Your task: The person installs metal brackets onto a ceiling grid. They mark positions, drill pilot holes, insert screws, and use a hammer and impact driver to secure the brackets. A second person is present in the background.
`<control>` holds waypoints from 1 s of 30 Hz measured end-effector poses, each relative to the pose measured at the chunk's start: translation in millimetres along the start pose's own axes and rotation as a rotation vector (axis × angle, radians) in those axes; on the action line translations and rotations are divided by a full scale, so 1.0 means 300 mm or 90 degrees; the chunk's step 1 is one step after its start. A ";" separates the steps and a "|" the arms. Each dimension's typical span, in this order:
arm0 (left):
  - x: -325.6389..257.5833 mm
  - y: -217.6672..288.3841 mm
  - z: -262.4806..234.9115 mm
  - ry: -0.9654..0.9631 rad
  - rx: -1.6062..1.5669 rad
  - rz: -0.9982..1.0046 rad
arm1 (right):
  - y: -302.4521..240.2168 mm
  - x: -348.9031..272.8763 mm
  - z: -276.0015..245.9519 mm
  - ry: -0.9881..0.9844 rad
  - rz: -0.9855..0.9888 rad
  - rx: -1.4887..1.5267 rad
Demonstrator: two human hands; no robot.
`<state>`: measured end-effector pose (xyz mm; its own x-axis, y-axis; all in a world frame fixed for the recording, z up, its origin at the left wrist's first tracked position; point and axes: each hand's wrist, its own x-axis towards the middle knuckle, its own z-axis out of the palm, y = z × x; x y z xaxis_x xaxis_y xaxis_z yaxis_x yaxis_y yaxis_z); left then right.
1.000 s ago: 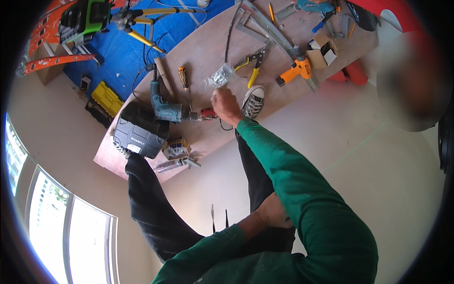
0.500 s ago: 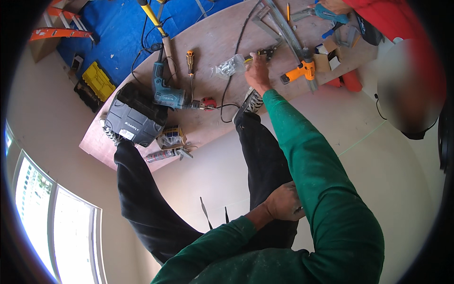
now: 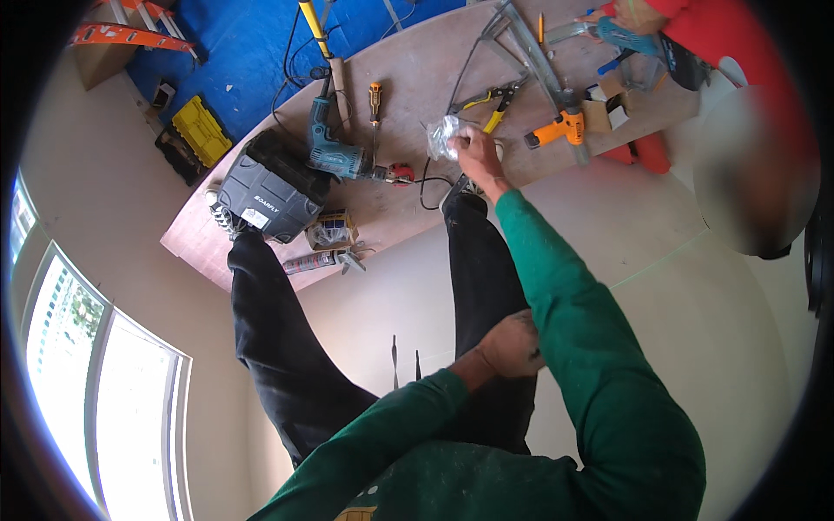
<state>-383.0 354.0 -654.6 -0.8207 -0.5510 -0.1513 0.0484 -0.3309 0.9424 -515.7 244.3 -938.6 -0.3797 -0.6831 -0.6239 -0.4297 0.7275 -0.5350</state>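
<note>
Pinkish board (image 3: 404, 78) carried dark case (image 3: 261, 193), blue drill (image 3: 339, 160) and yellow-handled snips (image 3: 498, 116). Left hand (image 3: 512, 345) was beside the right sleeve (image 3: 586, 317); clenched or loose, could not tell. Right hand (image 3: 478, 159) grasped a clear plastic bag (image 3: 441, 137) at its fingertips, near the snips.

Daylight is admitted through the window (image 3: 130, 399), below the board's (image 3: 408, 78) left corner, its panes washed out to white. Only soft shadows are cast across the board. Glints are thrown by the plastic bag (image 3: 443, 137). Beyond the right end, a person's head (image 3: 756, 169) is blurred. Straight lines are bowed toward the blackened rim.
</note>
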 end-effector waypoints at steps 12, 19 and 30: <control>-0.222 0.156 -0.765 0.266 -0.553 -0.409 | -0.813 -0.840 -0.537 -0.124 0.159 0.327; -0.100 0.538 -0.759 0.238 -0.592 -0.349 | -1.079 -1.034 -0.623 0.039 0.048 0.083; -0.066 0.930 -0.919 0.086 -0.407 -0.216 | -1.377 -1.177 -0.772 0.027 0.003 0.232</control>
<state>-196.4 61.4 -471.0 -0.7740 -0.4149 -0.4783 0.1607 -0.8594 0.4854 -393.9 169.9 -365.3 -0.4176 -0.6764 -0.6067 -0.1100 0.7004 -0.7052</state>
